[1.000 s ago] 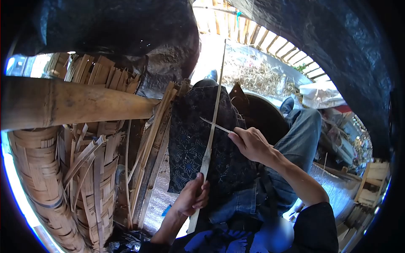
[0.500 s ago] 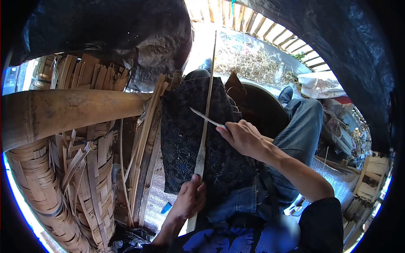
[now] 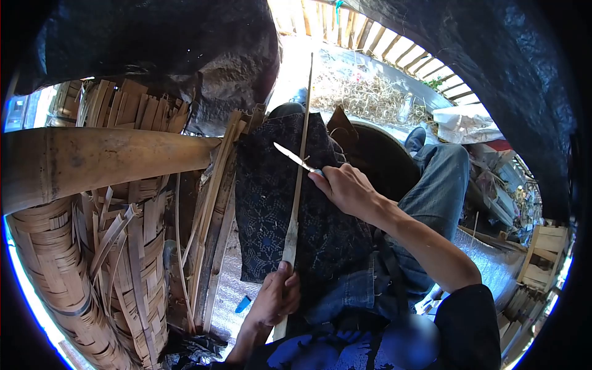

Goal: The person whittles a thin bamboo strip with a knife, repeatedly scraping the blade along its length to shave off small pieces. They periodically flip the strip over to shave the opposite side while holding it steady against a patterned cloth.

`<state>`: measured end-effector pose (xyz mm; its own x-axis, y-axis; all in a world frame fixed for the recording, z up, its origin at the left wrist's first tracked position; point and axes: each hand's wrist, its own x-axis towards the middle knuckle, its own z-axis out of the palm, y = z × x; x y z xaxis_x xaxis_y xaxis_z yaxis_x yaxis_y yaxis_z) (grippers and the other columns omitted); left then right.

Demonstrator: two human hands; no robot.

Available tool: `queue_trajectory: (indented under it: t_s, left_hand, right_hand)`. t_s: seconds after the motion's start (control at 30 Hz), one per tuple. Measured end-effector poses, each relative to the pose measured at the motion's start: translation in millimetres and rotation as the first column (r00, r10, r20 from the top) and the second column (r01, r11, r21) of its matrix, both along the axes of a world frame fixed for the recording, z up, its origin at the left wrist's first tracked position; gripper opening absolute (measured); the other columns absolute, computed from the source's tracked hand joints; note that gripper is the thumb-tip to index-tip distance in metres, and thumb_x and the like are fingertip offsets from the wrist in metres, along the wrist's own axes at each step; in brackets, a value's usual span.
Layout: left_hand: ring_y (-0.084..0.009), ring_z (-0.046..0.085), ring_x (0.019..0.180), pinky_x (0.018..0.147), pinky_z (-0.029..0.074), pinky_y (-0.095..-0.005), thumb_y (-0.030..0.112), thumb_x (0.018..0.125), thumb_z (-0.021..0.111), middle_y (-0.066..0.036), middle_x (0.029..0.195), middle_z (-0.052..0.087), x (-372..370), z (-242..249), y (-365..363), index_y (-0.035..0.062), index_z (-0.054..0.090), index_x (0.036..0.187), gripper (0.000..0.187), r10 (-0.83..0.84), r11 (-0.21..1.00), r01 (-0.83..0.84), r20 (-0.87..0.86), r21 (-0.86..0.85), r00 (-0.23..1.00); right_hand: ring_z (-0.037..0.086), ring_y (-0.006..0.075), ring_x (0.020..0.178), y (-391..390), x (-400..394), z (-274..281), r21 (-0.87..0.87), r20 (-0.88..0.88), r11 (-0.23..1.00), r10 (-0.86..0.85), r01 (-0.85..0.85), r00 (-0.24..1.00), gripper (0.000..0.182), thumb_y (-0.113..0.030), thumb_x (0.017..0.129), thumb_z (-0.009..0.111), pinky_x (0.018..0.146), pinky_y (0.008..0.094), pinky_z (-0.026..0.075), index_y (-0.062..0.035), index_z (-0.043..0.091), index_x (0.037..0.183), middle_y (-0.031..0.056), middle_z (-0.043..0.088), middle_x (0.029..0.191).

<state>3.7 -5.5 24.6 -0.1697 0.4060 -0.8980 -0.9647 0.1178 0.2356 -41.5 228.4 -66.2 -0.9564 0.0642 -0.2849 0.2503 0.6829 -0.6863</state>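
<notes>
A long bamboo strip (image 3: 298, 197) runs away from me over a dark patterned cloth (image 3: 262, 209) on my lap. Near its close end, my left hand (image 3: 277, 296) grips the strip with the thumb on top. My right hand (image 3: 350, 191) is wrapped round the handle of a knife (image 3: 288, 153). The blade points up and left and crosses the strip's upper half, with a small curl of shaving beside it. Most of the handle is hidden in my fingers.
At left a thick bamboo pole (image 3: 123, 151) juts over woven bamboo baskets (image 3: 55, 259). Upright bamboo slats (image 3: 206, 240) stand beside my lap. Dark plastic sheeting (image 3: 160, 49) hangs overhead. Shavings (image 3: 361, 95) lie beyond my feet, near a white sack (image 3: 465, 123).
The knife and my right hand have moved slightly up and left along the strip. The strip's far tip sits a little lower, and my left hand has shifted slightly down.
</notes>
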Motion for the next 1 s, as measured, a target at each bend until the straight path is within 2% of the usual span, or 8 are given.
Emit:
queue_trajectory:
  t_s: [0.53, 0.7, 0.83, 0.87, 0.9, 0.93, 0.97, 1.0]
  left_hand:
    - [-0.0088, 0.024, 0.032, 0.032, 0.022, -0.0245, 0.046, 0.098, 0.032, 0.004, 0.046, 0.025, 16.1, 19.6, -10.9, 0.0132, 0.032, 0.070, 0.044, -0.030, 0.997, 0.030, 0.000, -0.073, 1.000]
    - [-0.0094, 0.026, 0.032, 0.031, 0.023, -0.0241, 0.044, 0.099, 0.030, 0.003, 0.046, 0.027, 29.5, 31.0, -22.8, 0.0119, 0.034, 0.071, 0.043, -0.065, 0.995, 0.066, 0.008, -0.078, 0.998]
    - [-0.0092, 0.026, 0.032, 0.031, 0.023, -0.0234, 0.045, 0.099, 0.028, 0.003, 0.046, 0.029, 44.6, 35.4, -38.2, 0.0118, 0.037, 0.073, 0.044, -0.088, 0.995, 0.088, 0.012, -0.055, 0.996]
    - [-0.0092, 0.026, 0.032, 0.031, 0.023, -0.0234, 0.045, 0.099, 0.028, 0.003, 0.046, 0.029, 48.7, 40.5, -33.9, 0.0118, 0.037, 0.073, 0.044, -0.090, 0.995, 0.090, 0.005, -0.051, 0.996]
    - [-0.0078, 0.027, 0.032, 0.029, 0.021, -0.0221, 0.046, 0.099, 0.031, 0.004, 0.047, 0.031, 55.3, 48.4, -25.4, 0.0142, 0.038, 0.071, 0.043, 0.029, 0.981, -0.021, 0.037, -0.195, 0.999]
    - [-0.0064, 0.027, 0.031, 0.028, 0.018, -0.0207, 0.046, 0.098, 0.034, 0.004, 0.048, 0.033, 59.7, 52.4, -21.7, 0.0166, 0.039, 0.069, 0.041, 0.153, 0.934, -0.128, 0.051, -0.335, 0.987]
    - [-0.0064, 0.027, 0.031, 0.028, 0.018, -0.0207, 0.046, 0.098, 0.034, 0.004, 0.048, 0.033, 67.3, 45.4, -31.8, 0.0166, 0.039, 0.069, 0.041, 0.152, 0.935, -0.130, 0.041, -0.331, 0.987]
    - [-0.0064, 0.027, 0.032, 0.028, 0.018, -0.0214, 0.047, 0.097, 0.034, 0.004, 0.048, 0.034, 79.0, 31.5, -49.5, 0.0169, 0.038, 0.068, 0.042, 0.064, 0.966, -0.061, 0.006, -0.251, 0.998]
  right_hand:
    - [0.056, 0.0346, 0.043, -0.1, -5.9, -15.0, 0.075, -0.196, 0.997, 0.046, -0.032, 0.979, 0.054, -0.038, 0.095, 0.047, 0.042, 0.0437, 0.045, -0.0014, 0.051, 0.056, 0.0165, 0.051, 0.045]
    - [0.054, 0.0358, 0.044, 9.9, -27.6, -22.7, 0.089, -0.191, 0.996, -0.005, 0.022, 0.982, 0.042, -0.026, 0.092, 0.055, 0.039, 0.0434, 0.041, -0.0029, 0.048, 0.058, 0.0176, 0.049, 0.046]
    - [0.053, 0.0270, 0.038, 30.9, -58.4, -32.1, 0.120, -0.039, 0.993, 0.019, -0.014, 0.999, 0.055, -0.035, 0.099, 0.039, 0.040, 0.0403, 0.044, -0.0021, 0.052, 0.057, 0.0130, 0.051, 0.045]
    - [0.045, 0.0191, 0.034, 39.1, -69.7, -39.3, 0.083, 0.123, 0.996, 0.020, -0.030, 0.992, 0.052, -0.033, 0.100, 0.036, 0.036, 0.0337, 0.041, -0.0041, 0.053, 0.061, 0.0078, 0.048, 0.046]
    - [0.035, 0.0116, 0.033, 52.6, -82.2, -53.2, 0.132, 0.254, 0.983, 0.090, -0.127, 0.963, 0.035, -0.021, 0.100, 0.034, 0.033, 0.0276, 0.036, -0.0014, 0.062, 0.094, 0.0026, 0.044, 0.048]
    - [0.033, 0.0083, 0.035, 70.3, -85.5, -78.2, 0.647, 0.138, 0.678, 0.345, -0.348, 0.929, 0.038, -0.008, 0.096, 0.032, 0.033, 0.0253, 0.034, -0.0011, 0.042, 0.133, 0.0016, 0.043, 0.051]
    - [0.038, 0.0076, 0.040, 88.6, -108.5, -96.0, 0.640, 0.340, 0.672, 0.186, -0.372, 0.922, 0.055, -0.002, 0.091, 0.034, 0.034, 0.0241, 0.035, -0.0051, 0.021, 0.145, 0.0045, 0.048, 0.057]
    - [0.045, 0.0088, 0.047, 118.5, -116.5, -126.6, 0.585, 0.222, 0.792, 0.051, -0.175, 0.974, 0.054, -0.003, 0.091, 0.034, 0.037, 0.0220, 0.037, -0.0014, 0.022, 0.143, 0.0101, 0.054, 0.067]
